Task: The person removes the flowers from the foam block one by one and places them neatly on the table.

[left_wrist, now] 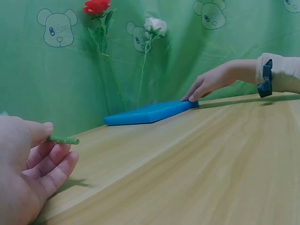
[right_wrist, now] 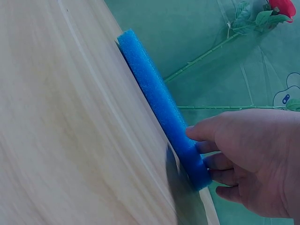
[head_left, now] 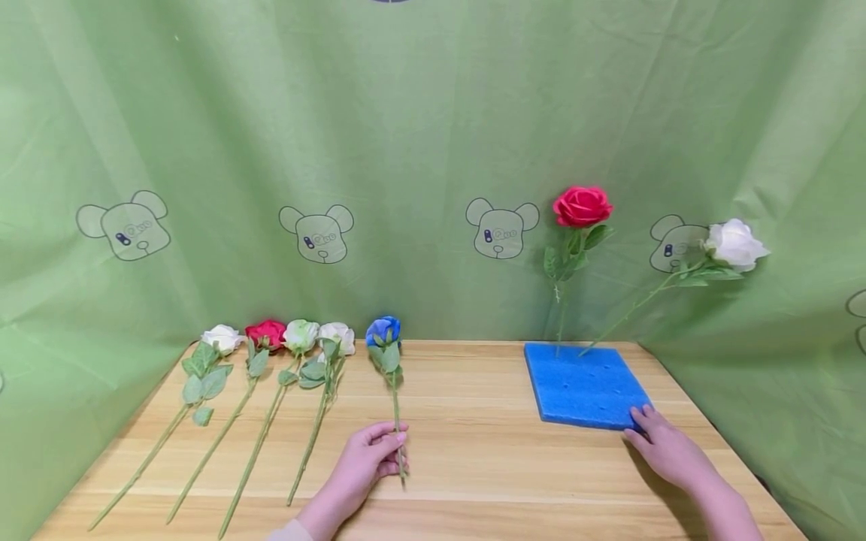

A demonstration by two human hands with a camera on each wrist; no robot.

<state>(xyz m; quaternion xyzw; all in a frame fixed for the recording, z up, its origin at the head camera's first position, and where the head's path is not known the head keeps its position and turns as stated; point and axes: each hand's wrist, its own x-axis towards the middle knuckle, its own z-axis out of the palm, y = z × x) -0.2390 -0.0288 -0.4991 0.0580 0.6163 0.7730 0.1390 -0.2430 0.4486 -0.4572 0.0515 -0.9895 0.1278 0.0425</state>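
I see from afar the green curtain [head_left: 406, 113], and before it the wooden table [head_left: 487, 473]. On its right side lies the blue foam block [head_left: 590, 391]; in it stand 2 roses: the red rose [head_left: 583, 207] almost upright, the white rose [head_left: 734, 244] leaning right. At left lie 4 more roses [head_left: 267, 333]. The blue rose [head_left: 386, 353] is near the middle, its stem pinched by the left hand [head_left: 361, 462]. The right hand [head_left: 666, 447], its grip released, touches the foam's near right corner.

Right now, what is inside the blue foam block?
A red rose and a leaning white rose are stuck into the block near its back edge; their stem ends are hidden inside.
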